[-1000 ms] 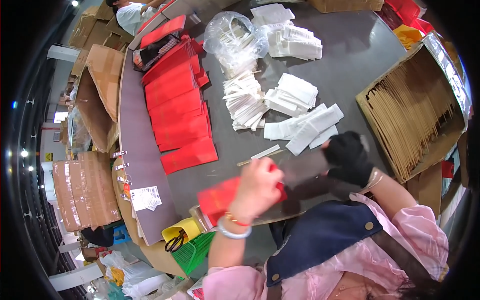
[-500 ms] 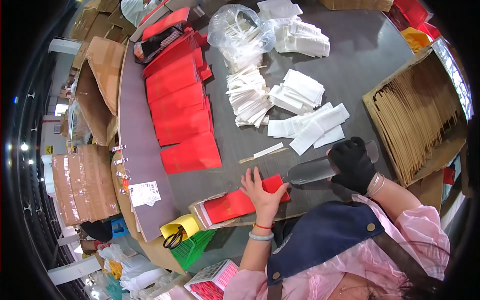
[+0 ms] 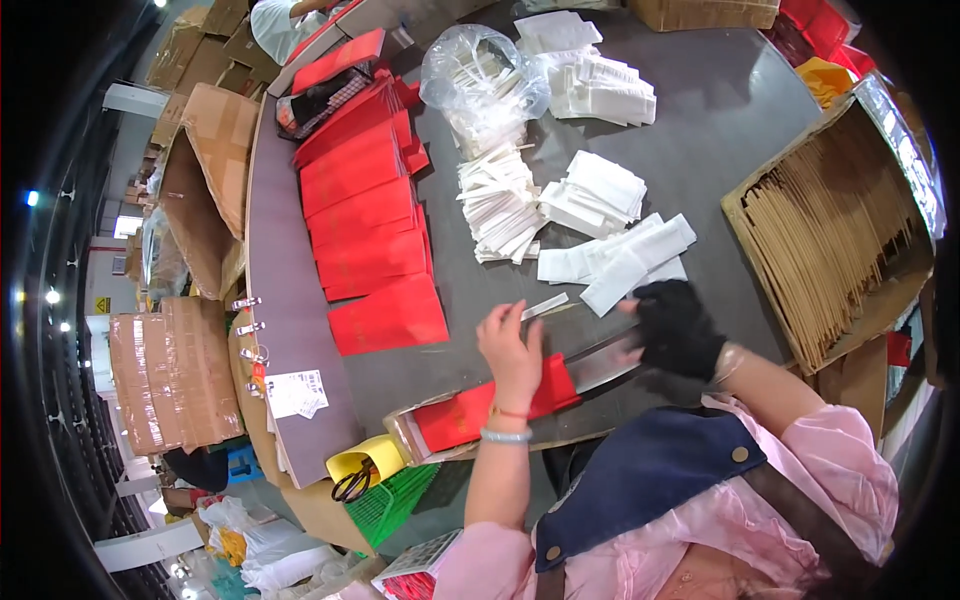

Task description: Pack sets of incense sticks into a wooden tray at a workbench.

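A long red packet [image 3: 459,418] lies along the table's near edge. A smoky see-through flat strip [image 3: 608,366] reaches from the packet's right end toward my right hand, its other end hidden at the packet. My right hand [image 3: 680,328], in a black fingerless glove, is blurred beside the strip; its thumb and a fingertip stand apart, the thumb close to the strip's end. My bare left hand [image 3: 512,350] is over the packet, fingers apart. Its fingertips are at the near end of a thin white paper strip [image 3: 545,305]; whether they grip it I cannot tell.
Red packets [image 3: 375,265] form an overlapping row at left. White paper strips [image 3: 495,205] and white packets [image 3: 640,258] are piled at centre. A carton of brown card pieces [image 3: 825,230] stands at right. A yellow holder with scissors [image 3: 365,462] is at the near edge.
My right hand has moved left and slightly nearer, and less of the smoky strip shows. My left hand has lifted off the packet's right part and moved up-left to the white paper strip.
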### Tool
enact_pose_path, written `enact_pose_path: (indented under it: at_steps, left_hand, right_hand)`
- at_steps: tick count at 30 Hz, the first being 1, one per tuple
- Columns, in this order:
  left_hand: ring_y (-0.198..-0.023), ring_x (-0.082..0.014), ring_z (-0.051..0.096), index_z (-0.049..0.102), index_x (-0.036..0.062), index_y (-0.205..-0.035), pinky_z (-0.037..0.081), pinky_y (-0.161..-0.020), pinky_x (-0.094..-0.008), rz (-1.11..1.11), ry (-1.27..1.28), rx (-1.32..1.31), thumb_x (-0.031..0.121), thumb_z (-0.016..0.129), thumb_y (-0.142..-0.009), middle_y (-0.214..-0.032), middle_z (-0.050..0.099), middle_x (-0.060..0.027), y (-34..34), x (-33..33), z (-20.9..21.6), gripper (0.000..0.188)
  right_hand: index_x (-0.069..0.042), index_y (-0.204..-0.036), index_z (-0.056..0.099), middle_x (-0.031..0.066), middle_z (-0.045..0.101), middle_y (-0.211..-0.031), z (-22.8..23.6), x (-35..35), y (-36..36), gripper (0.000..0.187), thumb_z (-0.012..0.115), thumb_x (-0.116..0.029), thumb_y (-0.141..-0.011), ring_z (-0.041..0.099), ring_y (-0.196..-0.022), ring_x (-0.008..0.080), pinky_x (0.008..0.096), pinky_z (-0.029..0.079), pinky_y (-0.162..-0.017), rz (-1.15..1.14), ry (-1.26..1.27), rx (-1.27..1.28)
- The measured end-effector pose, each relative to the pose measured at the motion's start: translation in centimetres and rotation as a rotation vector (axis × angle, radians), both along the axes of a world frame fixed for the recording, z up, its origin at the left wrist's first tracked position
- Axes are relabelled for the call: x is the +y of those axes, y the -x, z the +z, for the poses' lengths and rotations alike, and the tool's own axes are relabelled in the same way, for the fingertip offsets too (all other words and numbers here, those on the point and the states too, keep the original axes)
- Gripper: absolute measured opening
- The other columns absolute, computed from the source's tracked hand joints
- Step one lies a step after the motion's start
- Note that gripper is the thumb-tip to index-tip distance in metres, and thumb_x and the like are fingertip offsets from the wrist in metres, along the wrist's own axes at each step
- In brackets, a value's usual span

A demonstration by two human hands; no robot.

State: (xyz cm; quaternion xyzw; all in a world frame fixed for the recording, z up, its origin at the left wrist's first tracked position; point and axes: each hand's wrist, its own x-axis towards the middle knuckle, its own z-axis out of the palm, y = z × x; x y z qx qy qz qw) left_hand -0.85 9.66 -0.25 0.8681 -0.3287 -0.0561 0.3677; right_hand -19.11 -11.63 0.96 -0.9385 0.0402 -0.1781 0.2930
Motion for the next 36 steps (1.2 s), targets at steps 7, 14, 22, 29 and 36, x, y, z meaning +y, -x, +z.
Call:
enact_pose_path:
  at_steps: [7,14,22,29,36]
  left_hand:
    - [-0.087,-0.0277,0.056,0.063,0.0085,-0.078,0.042,-0.079,-0.0426,-0.103,-0.237,-0.107,0.016,0.074,-0.079,-0.091,0.060,-0.0091,-2.7,-2.2,0.5,0.013]
    - [-0.090,-0.0318,0.055,0.060,0.0064,-0.089,0.043,-0.077,-0.0439,-0.140,-0.069,-0.096,0.017,0.074,-0.079,-0.092,0.058,-0.0106,2.8,-7.6,0.2,0.020]
    - [-0.068,-0.0128,0.064,0.064,0.0017,-0.086,0.049,-0.060,-0.0275,-0.195,0.019,0.537,0.013,0.076,-0.080,-0.076,0.066,-0.0066,2.6,-6.4,4.0,0.018]
    - [-0.088,-0.0279,0.053,0.069,0.0116,-0.092,0.042,-0.080,-0.0415,-0.270,-0.117,-0.076,0.020,0.083,-0.063,-0.090,0.059,-0.0038,6.3,-2.2,2.7,0.033]
    - [-0.115,-0.0339,0.047,0.063,0.0053,-0.120,0.039,-0.099,-0.0448,-0.261,-0.241,-0.113,0.024,0.087,-0.059,-0.121,0.055,-0.0102,6.0,3.0,2.7,0.068]
  right_hand:
    - [-0.001,-0.115,0.062,0.0153,0.065,-0.110,-0.1,-17.1,18.2,0.035,0.070,-0.013,-0.083,0.061,-0.105,0.0319,0.0366,0.047,-0.094,-0.978,0.063,-0.009]
    - [0.002,-0.114,0.062,0.0199,0.065,-0.112,-2.0,-20.4,23.6,0.035,0.059,-0.021,-0.088,0.061,-0.109,0.0344,0.0397,0.046,-0.096,-0.986,0.225,0.404]
    - [0.001,-0.119,0.063,0.0183,0.065,-0.118,-4.2,-21.2,25.2,0.033,0.053,-0.021,-0.097,0.060,-0.114,0.0327,0.0387,0.044,-0.100,-1.161,0.288,0.281]
    - [-0.004,-0.105,0.068,0.0147,0.066,-0.097,3.4,-13.0,14.9,0.022,0.061,-0.004,-0.085,0.061,-0.091,0.0306,0.0377,0.047,-0.085,-0.583,0.232,-0.147]
    - [-0.021,-0.106,0.069,0.0083,0.055,-0.073,2.4,-3.1,4.5,0.031,0.070,-0.018,-0.076,0.058,-0.069,0.0286,0.0412,0.046,-0.064,0.009,0.158,0.344]
